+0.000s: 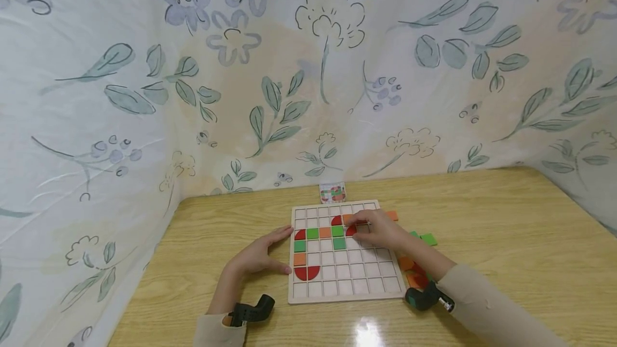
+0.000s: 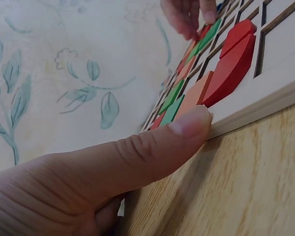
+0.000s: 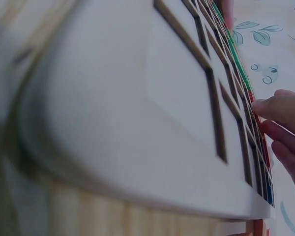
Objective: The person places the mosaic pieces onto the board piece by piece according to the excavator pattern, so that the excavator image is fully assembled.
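A pale wooden grid board (image 1: 344, 287) lies on the table, with red, orange and green flat tiles set in some cells. My left hand (image 1: 257, 255) rests along its left edge, thumb and fingers spread apart; in the left wrist view the thumb (image 2: 152, 147) lies against the rim beside an orange tile (image 2: 195, 92) and two red curved tiles (image 2: 231, 71). Over the upper right of the grid, my right hand (image 1: 378, 229) holds a red quarter-circle tile (image 1: 350, 231) between thumb and fingertips. An orange tile (image 1: 347, 220) sits just above, partly under the fingers.
A small patterned card (image 1: 332, 193) stands behind the board. Loose green tiles (image 1: 428, 239) and a pile of orange and red tiles (image 1: 416, 277) lie to the right, partly behind the right forearm. Floral cloth (image 1: 289, 138) hangs along the table's back edge.
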`<state>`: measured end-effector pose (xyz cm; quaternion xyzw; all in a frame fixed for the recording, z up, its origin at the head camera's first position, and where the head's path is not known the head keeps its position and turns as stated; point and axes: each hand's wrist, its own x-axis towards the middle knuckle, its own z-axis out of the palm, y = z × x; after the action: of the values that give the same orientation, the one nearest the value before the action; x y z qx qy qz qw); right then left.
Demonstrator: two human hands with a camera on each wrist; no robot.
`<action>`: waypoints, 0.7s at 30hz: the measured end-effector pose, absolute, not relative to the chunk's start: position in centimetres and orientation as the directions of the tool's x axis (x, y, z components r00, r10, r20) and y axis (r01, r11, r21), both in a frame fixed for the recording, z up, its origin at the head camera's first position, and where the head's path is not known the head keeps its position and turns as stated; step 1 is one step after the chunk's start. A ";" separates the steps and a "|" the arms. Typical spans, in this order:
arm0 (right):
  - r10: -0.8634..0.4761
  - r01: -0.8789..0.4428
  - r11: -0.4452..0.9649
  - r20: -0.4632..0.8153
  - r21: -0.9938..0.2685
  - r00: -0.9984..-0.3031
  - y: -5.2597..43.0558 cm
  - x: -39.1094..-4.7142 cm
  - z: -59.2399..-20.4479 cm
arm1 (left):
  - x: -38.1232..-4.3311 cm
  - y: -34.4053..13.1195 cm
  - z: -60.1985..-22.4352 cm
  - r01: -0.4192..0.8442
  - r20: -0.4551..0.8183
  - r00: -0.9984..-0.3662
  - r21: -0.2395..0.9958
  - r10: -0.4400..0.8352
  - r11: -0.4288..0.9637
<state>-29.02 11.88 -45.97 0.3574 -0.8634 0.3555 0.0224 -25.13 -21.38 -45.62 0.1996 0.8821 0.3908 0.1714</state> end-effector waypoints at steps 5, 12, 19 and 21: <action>-0.606 -0.641 0.490 0.297 -0.591 -0.737 11.9 -29.0 -45.9 | -25.1 -21.4 -45.6 0.223 -0.142 -0.862 0.756 0.487 0.615; -0.590 -0.599 0.510 0.256 -0.618 -0.766 12.1 -28.8 -45.5 | -25.2 -21.4 -45.7 0.226 -0.141 -0.863 0.751 0.485 0.621; -0.524 -0.499 0.489 0.216 -0.715 -0.824 13.3 -28.1 -45.0 | -25.2 -21.4 -46.0 0.217 -0.145 -0.866 0.755 0.479 0.619; -0.511 -0.479 0.473 0.213 -0.739 -0.833 14.0 -27.9 -44.8 | -25.3 -21.5 -46.1 0.216 -0.145 -0.867 0.753 0.477 0.622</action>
<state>-27.89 13.98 -44.83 0.2885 -0.8580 0.4246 -0.0184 -25.26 -21.50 -46.08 0.1960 0.8847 0.3881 0.1681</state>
